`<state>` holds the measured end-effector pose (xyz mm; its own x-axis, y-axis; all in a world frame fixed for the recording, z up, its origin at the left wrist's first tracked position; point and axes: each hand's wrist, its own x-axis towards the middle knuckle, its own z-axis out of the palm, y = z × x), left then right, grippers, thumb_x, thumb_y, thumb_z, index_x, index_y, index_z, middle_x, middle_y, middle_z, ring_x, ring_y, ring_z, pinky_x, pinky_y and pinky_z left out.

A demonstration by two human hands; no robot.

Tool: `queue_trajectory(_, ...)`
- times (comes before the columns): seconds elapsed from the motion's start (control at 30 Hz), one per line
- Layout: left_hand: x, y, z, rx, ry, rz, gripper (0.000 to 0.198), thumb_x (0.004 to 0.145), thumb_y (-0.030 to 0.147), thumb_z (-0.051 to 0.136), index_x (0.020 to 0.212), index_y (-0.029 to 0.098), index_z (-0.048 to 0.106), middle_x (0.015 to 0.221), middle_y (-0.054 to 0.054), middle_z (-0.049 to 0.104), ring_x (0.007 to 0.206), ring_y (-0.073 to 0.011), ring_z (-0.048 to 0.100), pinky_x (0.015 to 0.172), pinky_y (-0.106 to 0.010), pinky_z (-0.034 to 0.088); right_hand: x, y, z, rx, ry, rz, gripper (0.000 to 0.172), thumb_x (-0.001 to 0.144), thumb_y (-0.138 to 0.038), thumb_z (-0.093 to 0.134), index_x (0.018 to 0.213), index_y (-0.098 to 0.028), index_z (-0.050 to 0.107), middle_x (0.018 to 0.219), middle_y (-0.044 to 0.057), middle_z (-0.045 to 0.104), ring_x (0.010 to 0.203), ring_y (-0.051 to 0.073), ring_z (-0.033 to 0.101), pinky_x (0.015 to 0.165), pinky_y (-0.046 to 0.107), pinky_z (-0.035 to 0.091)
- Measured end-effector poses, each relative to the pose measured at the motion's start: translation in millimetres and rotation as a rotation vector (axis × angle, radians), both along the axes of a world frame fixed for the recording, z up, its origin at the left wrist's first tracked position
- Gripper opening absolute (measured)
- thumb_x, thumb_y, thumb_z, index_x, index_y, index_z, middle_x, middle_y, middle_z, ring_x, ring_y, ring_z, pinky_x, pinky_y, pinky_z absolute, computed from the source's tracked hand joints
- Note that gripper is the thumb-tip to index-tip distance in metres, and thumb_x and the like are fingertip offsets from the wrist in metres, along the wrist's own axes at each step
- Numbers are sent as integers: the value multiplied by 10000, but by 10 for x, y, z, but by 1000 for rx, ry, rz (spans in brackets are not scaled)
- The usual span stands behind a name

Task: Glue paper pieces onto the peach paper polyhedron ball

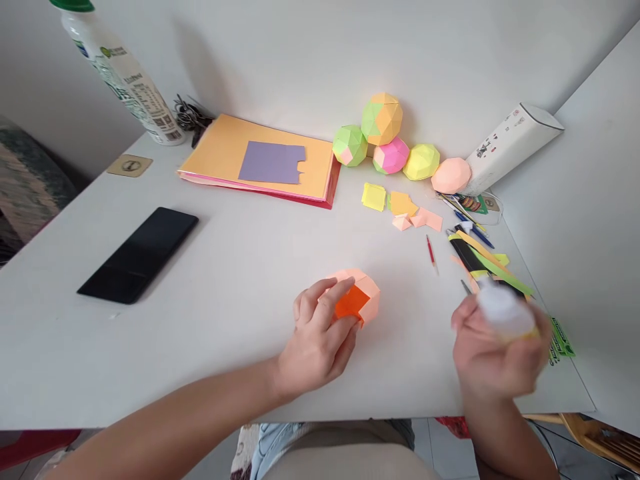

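My left hand (320,333) grips a partly built paper ball (371,300) on the table. The ball's outer faces are peach, and a bright orange inside shows through its open top. Its near left side is hidden by my fingers. Off to the right, my right hand (500,353) is closed around a white glue bottle (505,310), raised over the table and smeared by motion. Near the right hand lie strips of coloured paper (493,263) and a black-and-yellow tool (467,253), partly hidden.
Finished paper balls (393,155) sit along the wall beside a white box (515,147). Paper scraps (425,219), a yellow pad (374,197) and a red pen refill (431,250) lie in front. Leftward are a paper stack (215,150), a phone (140,255) and a tall bottle (125,80).
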<state>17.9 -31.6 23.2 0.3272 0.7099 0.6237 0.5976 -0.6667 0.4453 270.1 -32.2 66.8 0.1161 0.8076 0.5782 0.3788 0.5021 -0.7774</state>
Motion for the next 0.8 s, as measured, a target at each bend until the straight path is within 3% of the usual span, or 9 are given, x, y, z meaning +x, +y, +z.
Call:
queue_trajectory(0.03, -7, 0, -5, -12, 3, -13, 134, 833, 48, 528, 851, 174, 568, 1320, -175, 467, 1219, -387, 403, 885, -546, 401, 63, 100, 37, -30, 84, -2, 371, 962, -516, 315, 1044, -280, 589, 686, 10, 495, 579, 193, 543, 418, 297, 385)
queue_trajectory(0.1, -20, 1, -7, -37, 4, -40, 136, 833, 55, 522, 879, 177, 561, 1339, -178, 439, 1236, -397, 384, 898, -568, 398, 177, 258, 86, -200, 473, 52, 261, 872, -494, 539, 930, -260, 638, 722, 20, 542, 668, 193, 586, 461, 279, 404)
queue_trajectory(0.17, -34, 5, 0, -50, 2, -61, 145, 831, 59, 515, 902, 180, 552, 1353, -182, 416, 1251, -402, 370, 911, -586, 394, 252, 359, 67, -226, 625, 25, 226, 760, -438, 701, 882, -254, 653, 838, 28, 620, 780, 197, 618, 575, 305, 474)
queue_trajectory(0.27, -53, 16, 15, -56, -3, -73, 164, 830, 40, 507, 908, 181, 534, 1358, -188, 403, 1262, -393, 363, 925, -590, 395, 264, 437, -103, -232, 482, -64, 315, 659, -313, 803, 922, -227, 653, 961, 41, 688, 831, 191, 635, 748, 362, 507)
queue_trajectory(0.47, -108, 28, 51, -137, -36, -105, 193, 843, 13, 484, 907, 189, 531, 1377, -175, 395, 1295, -370, 333, 956, -585, 395, 112, 514, -519, -458, 233, -119, 485, 684, -304, 817, 1051, -226, 508, 1126, 108, 699, 962, 208, 665, 863, 410, 503)
queue_trajectory(0.67, -156, 32, 85, -194, -66, -147, 154, 856, 45, 475, 856, 173, 561, 1377, -172, 399, 1297, -370, 319, 972, -586, 393, 72, 549, -612, -552, -8, -187, 455, 757, -395, 745, 1044, -230, 433, 1234, 156, 653, 1164, 249, 603, 1033, 531, 411)
queue_trajectory(0.8, -173, 28, 85, -213, -58, -157, 155, 852, 55, 473, 850, 170, 576, 1381, -163, 402, 1300, -372, 315, 974, -582, 393, 166, 536, -637, -609, -97, -191, 434, 784, -389, 712, 1069, -234, 423, 1257, 146, 639, 1194, 258, 596, 1051, 548, 411)
